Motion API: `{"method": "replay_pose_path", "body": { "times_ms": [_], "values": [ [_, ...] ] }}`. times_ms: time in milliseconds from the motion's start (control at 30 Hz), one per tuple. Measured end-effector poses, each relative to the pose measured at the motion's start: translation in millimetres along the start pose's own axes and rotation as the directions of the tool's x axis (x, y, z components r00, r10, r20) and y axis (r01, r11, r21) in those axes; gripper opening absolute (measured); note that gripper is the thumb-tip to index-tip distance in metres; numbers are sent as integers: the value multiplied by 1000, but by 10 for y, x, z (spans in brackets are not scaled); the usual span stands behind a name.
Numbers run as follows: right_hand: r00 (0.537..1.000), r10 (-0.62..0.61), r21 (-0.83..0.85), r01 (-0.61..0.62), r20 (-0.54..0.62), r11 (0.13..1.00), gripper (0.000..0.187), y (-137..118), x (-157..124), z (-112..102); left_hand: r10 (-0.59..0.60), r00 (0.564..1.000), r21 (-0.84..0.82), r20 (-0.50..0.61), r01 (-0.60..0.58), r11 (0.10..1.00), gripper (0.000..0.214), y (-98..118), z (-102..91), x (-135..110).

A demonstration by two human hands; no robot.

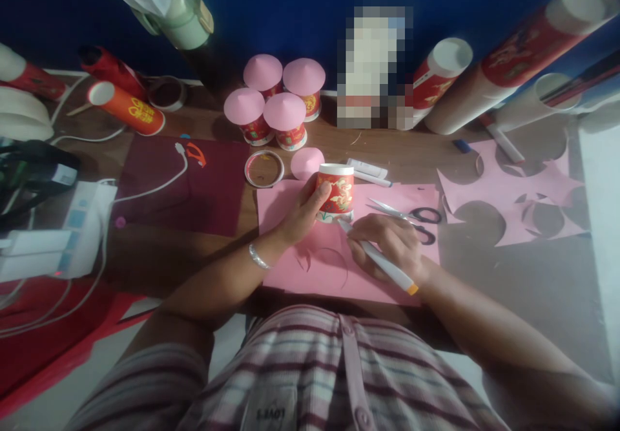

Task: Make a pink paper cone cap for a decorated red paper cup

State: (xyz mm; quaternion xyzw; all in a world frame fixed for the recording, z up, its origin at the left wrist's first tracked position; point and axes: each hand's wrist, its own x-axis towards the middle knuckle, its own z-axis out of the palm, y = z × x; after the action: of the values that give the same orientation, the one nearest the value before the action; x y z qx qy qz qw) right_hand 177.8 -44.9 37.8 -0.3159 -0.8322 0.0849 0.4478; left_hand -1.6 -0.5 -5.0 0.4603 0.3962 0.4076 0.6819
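My left hand [303,211] grips a red and white paper cup [336,192] that stands upside down on a pink paper sheet [290,269]. My right hand [390,242] holds a white pen with an orange end [382,263], its tip touching the paper at the cup's base. Curved pen lines show on the sheet in front of the cup. A pair of black-handled scissors [411,214] lies on the sheet just behind my right hand.
Several cups with pink cone lids [276,105] stand at the back, with a loose pink disc [307,161] and a tape ring [264,168] nearby. Cut pink paper [508,192] lies right. Cup stacks [527,50] lean at the back right. A power strip [58,237] and cables sit left.
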Motion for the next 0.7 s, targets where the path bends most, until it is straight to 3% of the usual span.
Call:
{"method": "replay_pose_path", "body": {
  "times_ms": [300, 700],
  "values": [
    [999, 34, -31, -34, -9, 999, 17, 3, 6, -21, -8, 999, 63, -41, 10, 998, 52, 36, 7, -2],
    [999, 38, -45, -38, 1, 998, 17, -6, 1, -31, 2, 1000, -15, -10, -3, 1000, 51, 43, 7, -2]
  ]
}}
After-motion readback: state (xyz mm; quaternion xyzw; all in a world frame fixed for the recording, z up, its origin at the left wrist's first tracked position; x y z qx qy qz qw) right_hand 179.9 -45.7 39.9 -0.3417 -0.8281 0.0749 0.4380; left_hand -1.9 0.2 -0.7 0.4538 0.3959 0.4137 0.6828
